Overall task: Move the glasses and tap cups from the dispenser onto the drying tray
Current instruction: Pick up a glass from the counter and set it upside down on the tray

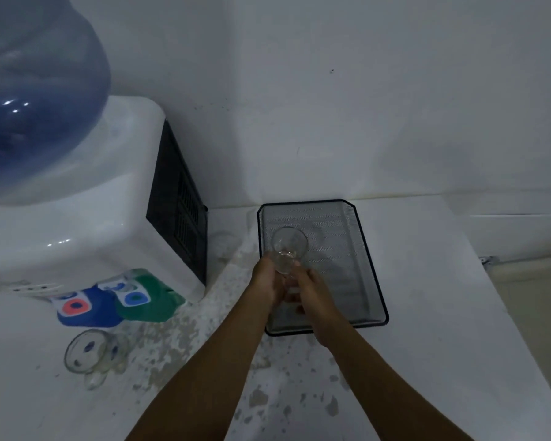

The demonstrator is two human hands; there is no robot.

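A clear drinking glass [288,248] is held over the left part of the black mesh drying tray [368,259], its mouth tilted away from me. My left hand [268,278] and my right hand [312,294] both grip its lower part. A second clear glass [88,350] stands under the taps of the white water dispenser [77,218] at the left. The blue tap [83,308] and green tap [143,297] stick out above it. Another faint clear glass [225,246] stands between the dispenser and the tray.
A large blue water bottle [35,90] sits on top of the dispenser. The white counter [427,313] is worn and speckled near the middle. A white wall runs behind the tray. The counter's right edge slants down at the far right.
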